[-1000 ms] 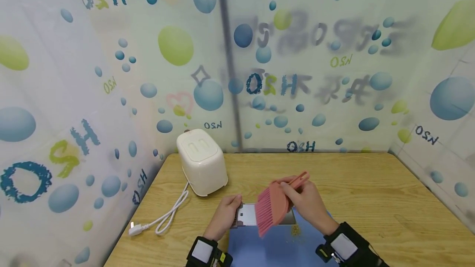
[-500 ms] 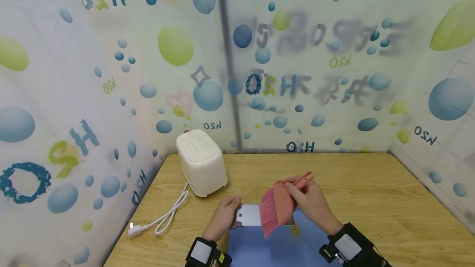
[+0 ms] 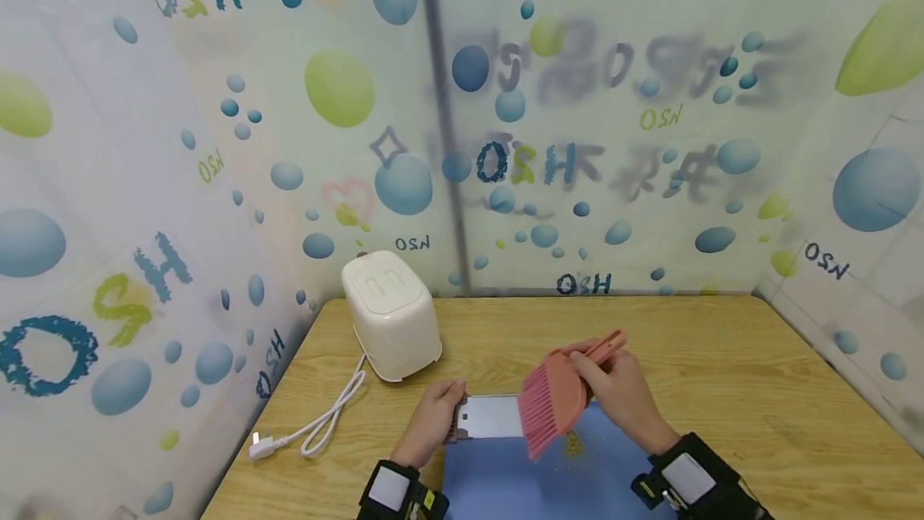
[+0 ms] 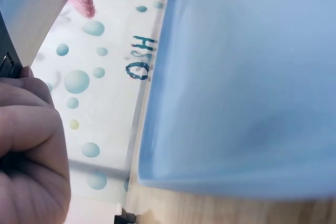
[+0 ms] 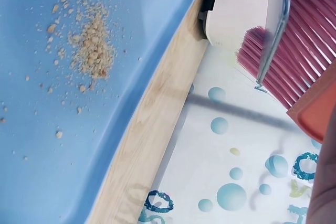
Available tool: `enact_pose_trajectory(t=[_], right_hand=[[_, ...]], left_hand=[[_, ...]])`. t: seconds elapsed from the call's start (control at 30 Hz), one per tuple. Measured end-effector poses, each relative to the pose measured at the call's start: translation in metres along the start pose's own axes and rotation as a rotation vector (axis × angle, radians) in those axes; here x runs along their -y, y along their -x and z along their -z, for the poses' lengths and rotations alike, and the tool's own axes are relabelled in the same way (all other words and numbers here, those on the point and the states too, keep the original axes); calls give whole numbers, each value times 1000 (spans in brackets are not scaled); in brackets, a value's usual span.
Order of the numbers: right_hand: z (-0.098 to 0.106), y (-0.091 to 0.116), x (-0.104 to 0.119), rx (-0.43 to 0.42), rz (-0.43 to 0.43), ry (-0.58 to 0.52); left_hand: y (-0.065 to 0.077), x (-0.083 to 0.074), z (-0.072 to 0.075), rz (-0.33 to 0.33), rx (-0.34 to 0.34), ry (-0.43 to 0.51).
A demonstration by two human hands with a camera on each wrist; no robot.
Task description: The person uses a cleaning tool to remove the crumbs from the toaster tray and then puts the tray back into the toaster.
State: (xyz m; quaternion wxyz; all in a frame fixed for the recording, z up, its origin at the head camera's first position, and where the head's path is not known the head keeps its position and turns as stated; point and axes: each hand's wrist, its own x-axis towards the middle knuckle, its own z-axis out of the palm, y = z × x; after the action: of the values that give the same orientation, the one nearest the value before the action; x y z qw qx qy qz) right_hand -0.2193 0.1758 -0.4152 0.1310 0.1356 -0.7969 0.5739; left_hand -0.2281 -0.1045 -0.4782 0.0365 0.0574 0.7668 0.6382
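Note:
My left hand (image 3: 431,420) grips one end of a flat, shiny metal crumb tray (image 3: 492,417) held above a blue tray (image 3: 523,488). In my right hand (image 3: 625,398) is a pink brush (image 3: 566,396), pinched near the base of its handle. Its bristles point down and left, overlapping the crumb tray's right end. The right wrist view shows bristles (image 5: 315,24) on both sides of the crumb tray's edge (image 5: 278,24). A small pile of tan crumbs (image 5: 93,45) lies on the blue tray, with finer bits scattered round it.
A cream toaster (image 3: 393,315) stands at the back left of the wooden table (image 3: 736,392). Its white cord and plug (image 3: 263,446) lie at the left edge. A patterned curtain (image 3: 635,207) hangs behind the table.
My right hand and the brush have moved right along the crumb tray, baring more of its metal surface. The left hand stays almost still.

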Motion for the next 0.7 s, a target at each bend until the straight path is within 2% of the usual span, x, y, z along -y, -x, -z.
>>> enact_pose_trajectory(t=[0.23, 0.7], right_hand=[[7, 0, -3, -5, 15, -13], [16, 3, -5, -30, 10, 0]], left_hand=[[1, 0, 1, -10, 12, 9], [-2, 1, 1, 14, 13, 29]])
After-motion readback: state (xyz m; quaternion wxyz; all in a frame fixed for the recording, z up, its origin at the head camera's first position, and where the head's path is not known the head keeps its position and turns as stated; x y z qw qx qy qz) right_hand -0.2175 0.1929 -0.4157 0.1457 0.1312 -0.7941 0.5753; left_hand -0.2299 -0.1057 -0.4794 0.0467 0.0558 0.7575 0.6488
